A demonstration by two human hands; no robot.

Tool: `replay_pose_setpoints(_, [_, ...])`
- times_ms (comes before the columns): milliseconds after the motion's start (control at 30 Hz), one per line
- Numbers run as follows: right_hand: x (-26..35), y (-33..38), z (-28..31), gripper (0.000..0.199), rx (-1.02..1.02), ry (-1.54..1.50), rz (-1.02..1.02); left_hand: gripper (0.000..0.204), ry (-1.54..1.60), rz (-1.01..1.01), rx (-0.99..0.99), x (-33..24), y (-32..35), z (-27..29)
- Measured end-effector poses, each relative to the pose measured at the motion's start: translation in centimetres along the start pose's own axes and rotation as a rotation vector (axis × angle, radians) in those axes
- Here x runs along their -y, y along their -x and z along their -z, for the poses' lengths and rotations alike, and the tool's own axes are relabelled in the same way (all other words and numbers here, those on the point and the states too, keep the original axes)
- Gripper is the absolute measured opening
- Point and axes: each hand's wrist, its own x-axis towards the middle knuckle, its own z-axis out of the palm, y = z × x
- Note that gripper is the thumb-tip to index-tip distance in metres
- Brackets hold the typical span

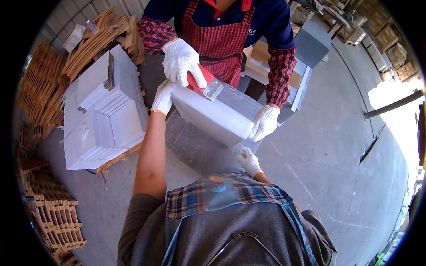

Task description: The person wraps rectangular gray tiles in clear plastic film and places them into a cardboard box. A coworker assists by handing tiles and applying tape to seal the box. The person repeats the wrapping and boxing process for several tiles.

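Observation:
A long white block, perhaps a wrapped stack [213, 114], stands on a grey metal-topped table [188, 144]. My left hand [162, 97], in a white knit glove, grips the block's left end; its fingertips are partly hidden. Below the block's right end, my gloved right hand [249, 162] is near the table edge, fingers loosely bent and apart, holding nothing I can see. Across the table, a person in a red checked apron presses a red hand tool with a metal plate [208, 86] to the block's top. That person's other gloved hand [265, 123] touches the right end.
To the left, large white stacked sheets [104, 119] rest on a wooden pallet, with piled wooden slats [100, 44] behind. More wooden pallets [55, 217] stand lower left. A cardboard box [262, 53] and a grey box [313, 42] are beyond the table. Concrete floor [319, 146] extends right.

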Motion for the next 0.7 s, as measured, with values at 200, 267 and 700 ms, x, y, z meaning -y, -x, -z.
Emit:
replay_pose_setpoints(200, [4.7,-0.7,1.0,0.077,-0.069,0.025,-0.037,0.044,0.015,-0.013,-0.021,0.3,-0.2,-0.5])
replay_pose_setpoints(267, [5.0,-0.6,1.0,0.091,-0.096,0.121,0.002,0.044,0.014,0.0,-0.021,0.0,0.1,-1.0])
replay_pose_setpoints(700, [14.4,-0.6,2.7,0.1,-0.4,-0.266,0.312,0.043,0.056,-0.004,-0.228,1.0,0.0,-2.5])
